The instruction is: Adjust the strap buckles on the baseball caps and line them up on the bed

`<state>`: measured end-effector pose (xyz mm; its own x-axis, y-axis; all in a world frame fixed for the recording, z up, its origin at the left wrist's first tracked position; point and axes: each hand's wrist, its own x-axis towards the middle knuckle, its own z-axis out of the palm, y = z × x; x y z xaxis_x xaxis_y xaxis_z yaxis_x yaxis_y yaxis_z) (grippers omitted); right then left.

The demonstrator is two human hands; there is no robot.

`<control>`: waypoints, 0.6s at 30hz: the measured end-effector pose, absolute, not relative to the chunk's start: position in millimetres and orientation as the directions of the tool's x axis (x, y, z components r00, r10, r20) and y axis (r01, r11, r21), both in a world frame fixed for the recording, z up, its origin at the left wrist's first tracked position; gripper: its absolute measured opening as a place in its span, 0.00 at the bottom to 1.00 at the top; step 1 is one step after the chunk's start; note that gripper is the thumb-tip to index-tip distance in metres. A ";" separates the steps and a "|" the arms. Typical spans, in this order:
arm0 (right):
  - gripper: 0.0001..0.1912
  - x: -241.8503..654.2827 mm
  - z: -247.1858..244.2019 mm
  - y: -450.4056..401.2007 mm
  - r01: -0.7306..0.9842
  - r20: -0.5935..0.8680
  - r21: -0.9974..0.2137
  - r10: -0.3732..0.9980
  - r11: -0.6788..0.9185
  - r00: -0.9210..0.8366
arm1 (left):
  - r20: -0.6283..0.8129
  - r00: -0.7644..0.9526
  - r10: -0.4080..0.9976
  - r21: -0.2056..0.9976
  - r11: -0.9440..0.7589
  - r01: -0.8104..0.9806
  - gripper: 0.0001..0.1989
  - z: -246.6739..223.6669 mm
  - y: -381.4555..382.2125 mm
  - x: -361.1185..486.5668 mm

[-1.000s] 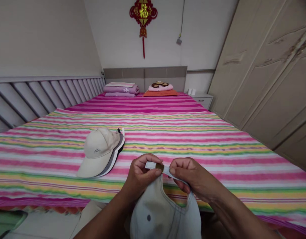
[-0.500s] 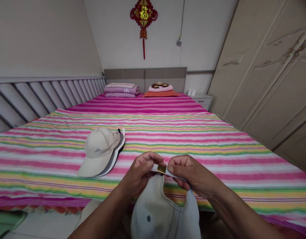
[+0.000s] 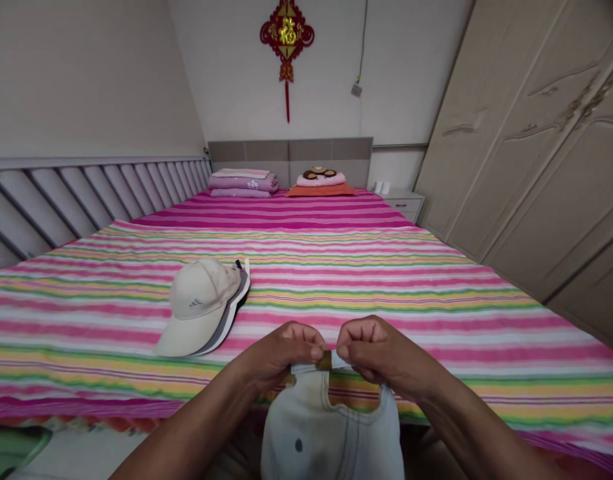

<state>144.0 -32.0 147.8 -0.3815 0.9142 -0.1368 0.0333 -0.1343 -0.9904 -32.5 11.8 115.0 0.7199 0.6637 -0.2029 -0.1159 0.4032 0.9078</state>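
Far left, a slatted railing (image 3: 99, 161) is running alongside a striped bedspread (image 3: 336, 267), which is filling the middle of my remote view. Left of centre, a stack of caps (image 3: 206, 308) is lying on the bedspread, a beige cap (image 3: 191, 287) uppermost, grey and white brims showing beneath. Right of the stack and apart from it, the left hand (image 3: 286, 347) is pinching the strap (image 3: 341, 361) of a pale cap (image 3: 329, 433) beside its brass-coloured buckle (image 3: 324, 361), thumb toward my camera. The pale cap is hanging below both hands at the bedspread's near edge, back opening upward; the frame is cutting off its lower part, so I cannot tell whether anything is supporting it. I am judging it light and soft, its crown likely to fold under pressure, its cloth gripping well and unlikely to break; the buckle is looking like the hard, slicker part. The strap on either side of the buckle is offering the surest hold. Just right of the buckle, the right hand (image 3: 369, 347) is pinching the strap between thumb and curled fingers. Far right, a wardrobe (image 3: 531, 147) is closing off the room.
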 end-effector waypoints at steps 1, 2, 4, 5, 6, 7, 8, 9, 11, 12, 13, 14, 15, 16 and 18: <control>0.07 144.2 147.2 -32.2 0.033 -0.132 -0.991 0.914 -0.129 -0.384 | -0.199 0.717 0.668 0.914 0.390 -0.110 0.10 114.0 11.2 -33.1; 0.07 144.2 146.6 -32.3 0.028 -0.130 -0.991 0.913 -0.129 -0.386 | -0.197 0.719 0.666 0.917 0.384 -0.105 0.09 113.1 10.9 -33.7; 0.07 144.0 145.5 -31.5 0.004 -0.136 -0.989 0.910 -0.146 -0.391 | -0.196 0.728 0.657 0.915 0.389 -0.105 0.10 111.7 11.0 -34.3; 0.07 144.4 144.9 -30.6 -0.015 -0.142 -0.987 0.908 -0.161 -0.395 | -0.193 0.732 0.653 0.911 0.397 -0.114 0.10 111.5 11.4 -34.4; 0.08 145.3 144.1 -29.1 -0.038 -0.151 -0.983 0.905 -0.181 -0.399 | -0.189 0.737 0.649 0.904 0.408 -0.128 0.10 111.6 11.9 -34.3; 0.08 147.0 142.7 -27.1 -0.068 -0.160 -0.977 0.900 -0.204 -0.406 | -0.180 0.741 0.647 0.895 0.421 -0.150 0.11 112.0 12.5 -34.2; 0.09 149.6 140.4 -24.6 -0.098 -0.168 -0.968 0.889 -0.230 -0.427 | -0.168 0.746 0.644 0.884 0.434 -0.176 0.13 112.4 13.1 -34.1; 0.10 153.1 136.7 -21.9 -0.131 -0.170 -0.958 0.872 -0.255 -0.459 | -0.153 0.751 0.643 0.873 0.444 -0.202 0.14 112.7 13.9 -34.1; 0.17 161.4 124.4 -16.5 -0.198 -0.138 -0.938 0.830 -0.285 -0.540 | -0.125 0.757 0.641 0.850 0.463 -0.252 0.14 112.1 15.8 -34.7; 0.21 165.4 115.9 -14.4 -0.238 -0.107 -0.928 0.817 -0.287 -0.566 | -0.115 0.756 0.645 0.838 0.471 -0.274 0.14 110.9 17.1 -35.2; 0.24 168.6 106.4 -13.0 -0.276 -0.070 -0.921 0.815 -0.274 -0.575 | -0.107 0.746 0.657 0.824 0.479 -0.304 0.13 109.2 18.8 -35.9; 0.25 170.8 96.6 -12.6 -0.297 -0.070 -0.910 0.812 -0.290 -0.580 | -0.102 0.734 0.671 0.807 0.487 -0.333 0.12 107.2 20.8 -36.6; 0.24 171.8 87.4 -13.0 -0.318 -0.088 -0.886 0.795 -0.338 -0.600 | -0.100 0.722 0.685 0.791 0.495 -0.359 0.12 105.2 23.2 -37.5; 0.23 171.5 79.6 -14.3 -0.341 -0.104 -0.857 0.778 -0.387 -0.620 | -0.099 0.713 0.694 0.779 0.500 -0.378 0.12 103.6 25.8 -38.3; 0.21 168.3 71.1 -18.5 -0.396 -0.089 -0.826 0.786 -0.401 -0.611 | -0.096 0.708 0.700 0.765 0.507 -0.398 0.10 103.3 31.1 -40.0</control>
<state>168.3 -18.5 71.1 -0.6113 0.7864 -0.0886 -0.3965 -0.4012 -0.8257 -40.0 31.1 103.3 0.7081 0.6997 -0.0955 -0.3978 0.5070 0.7647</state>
